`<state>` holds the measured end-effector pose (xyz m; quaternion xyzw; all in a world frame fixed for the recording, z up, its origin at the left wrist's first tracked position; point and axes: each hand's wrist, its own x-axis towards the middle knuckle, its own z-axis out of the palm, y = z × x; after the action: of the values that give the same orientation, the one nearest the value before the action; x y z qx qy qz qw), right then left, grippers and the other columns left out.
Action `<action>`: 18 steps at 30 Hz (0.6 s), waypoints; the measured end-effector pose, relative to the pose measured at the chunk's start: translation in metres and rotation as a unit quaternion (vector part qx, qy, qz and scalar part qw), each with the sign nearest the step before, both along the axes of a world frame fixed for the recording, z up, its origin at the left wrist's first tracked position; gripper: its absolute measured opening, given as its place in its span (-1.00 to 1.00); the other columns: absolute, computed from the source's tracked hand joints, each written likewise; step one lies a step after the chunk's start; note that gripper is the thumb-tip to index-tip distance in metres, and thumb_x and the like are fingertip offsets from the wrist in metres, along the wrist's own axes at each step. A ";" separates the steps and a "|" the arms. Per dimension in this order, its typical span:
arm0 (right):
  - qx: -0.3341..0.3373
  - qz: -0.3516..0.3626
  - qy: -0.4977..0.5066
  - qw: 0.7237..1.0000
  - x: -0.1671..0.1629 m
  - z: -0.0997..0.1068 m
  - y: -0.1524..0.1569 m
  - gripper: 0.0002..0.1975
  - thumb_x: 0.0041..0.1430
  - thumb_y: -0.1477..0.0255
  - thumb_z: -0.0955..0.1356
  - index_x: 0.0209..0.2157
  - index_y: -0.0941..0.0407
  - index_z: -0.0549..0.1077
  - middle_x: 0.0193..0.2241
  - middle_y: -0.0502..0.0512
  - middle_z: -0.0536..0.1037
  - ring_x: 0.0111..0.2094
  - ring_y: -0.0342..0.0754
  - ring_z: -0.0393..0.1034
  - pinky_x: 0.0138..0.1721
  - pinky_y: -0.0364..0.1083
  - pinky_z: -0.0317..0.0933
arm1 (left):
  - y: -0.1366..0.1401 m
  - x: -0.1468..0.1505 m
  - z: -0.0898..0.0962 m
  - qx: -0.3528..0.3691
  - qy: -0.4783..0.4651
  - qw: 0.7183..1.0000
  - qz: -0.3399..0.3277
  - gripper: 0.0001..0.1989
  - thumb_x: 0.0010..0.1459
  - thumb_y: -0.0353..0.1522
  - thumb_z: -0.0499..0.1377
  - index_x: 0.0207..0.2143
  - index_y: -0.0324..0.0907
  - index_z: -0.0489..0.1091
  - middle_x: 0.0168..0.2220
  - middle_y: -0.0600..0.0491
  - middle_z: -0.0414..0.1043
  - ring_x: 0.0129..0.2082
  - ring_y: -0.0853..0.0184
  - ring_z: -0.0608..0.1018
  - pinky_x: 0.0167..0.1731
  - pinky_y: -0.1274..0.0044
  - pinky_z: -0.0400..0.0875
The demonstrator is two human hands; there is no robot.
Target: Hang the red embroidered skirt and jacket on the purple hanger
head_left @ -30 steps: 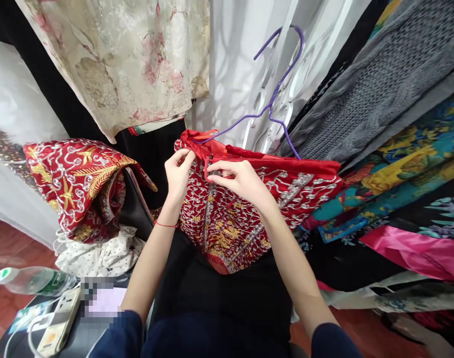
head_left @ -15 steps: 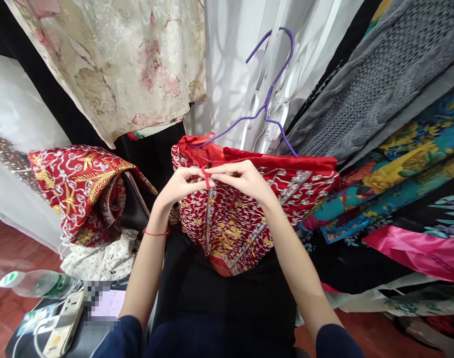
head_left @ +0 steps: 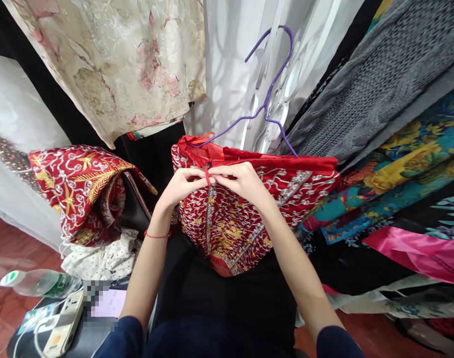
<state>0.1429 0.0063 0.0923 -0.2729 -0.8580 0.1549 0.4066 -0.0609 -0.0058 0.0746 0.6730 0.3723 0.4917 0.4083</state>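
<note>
A red garment (head_left: 230, 231) with silver and gold embroidery lies over my lap, its plain red waistband along the top. The arms of a purple hanger (head_left: 264, 106) reach into that band at both ends. Between my hands a thin red ribbon (head_left: 207, 175) hangs over the band's front left part. My left hand (head_left: 182, 186) is closed in a pinch on the ribbon from the left. From the other side, my right hand (head_left: 242, 181) pinches the same ribbon, fingertips touching the left hand's. The fingertips partly hide the ribbon.
At left, another red embroidered garment (head_left: 78, 189) rests above a white dotted cloth (head_left: 100, 258). A plastic bottle (head_left: 40, 283) and a power strip (head_left: 65, 323) are below. A cream floral cloth (head_left: 130, 64) hangs behind; grey knitwear (head_left: 383, 74) and floral clothes hang at right.
Both hands have shifted very slightly, with the fingertips moving a little on the ribbon. The garment and hanger stay practically where they were.
</note>
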 end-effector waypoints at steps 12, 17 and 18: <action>0.240 -0.191 -0.013 0.952 -0.011 -0.007 0.002 -0.85 0.29 0.50 0.27 -0.25 0.13 0.49 -0.24 0.14 0.61 -0.22 -0.02 0.49 -0.20 -0.06 0.27 | 0.006 0.006 -0.003 0.160 -0.012 0.978 0.135 -0.78 0.17 -0.21 0.26 -0.32 -0.20 0.46 -0.35 0.05 0.53 -0.36 0.41 0.55 -0.25 0.56 0.42; 0.256 -0.265 0.001 0.930 -0.003 -0.003 0.008 -0.88 0.25 0.53 0.27 -0.31 0.09 0.44 -0.28 0.09 0.61 -0.23 -0.01 0.48 -0.19 -0.02 0.23 | 0.007 0.011 0.000 0.214 0.067 0.939 0.262 -0.84 0.27 -0.24 0.15 -0.29 -0.15 0.32 -0.44 0.14 0.45 -0.48 0.47 0.52 -0.41 0.63 0.32; 0.259 -0.282 -0.006 0.924 -0.002 -0.002 0.008 -0.88 0.25 0.53 0.27 -0.32 0.09 0.43 -0.30 0.09 0.61 -0.25 -0.01 0.47 -0.20 -0.01 0.22 | 0.007 0.013 0.001 0.212 0.075 0.936 0.272 -0.84 0.29 -0.24 0.12 -0.28 -0.14 0.31 -0.46 0.15 0.44 -0.51 0.47 0.52 -0.45 0.63 0.29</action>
<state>0.1413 0.0143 0.0904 -0.3899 -0.7584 -0.1953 0.4844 -0.0478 0.0014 0.0751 0.6516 0.4582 0.5995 0.0776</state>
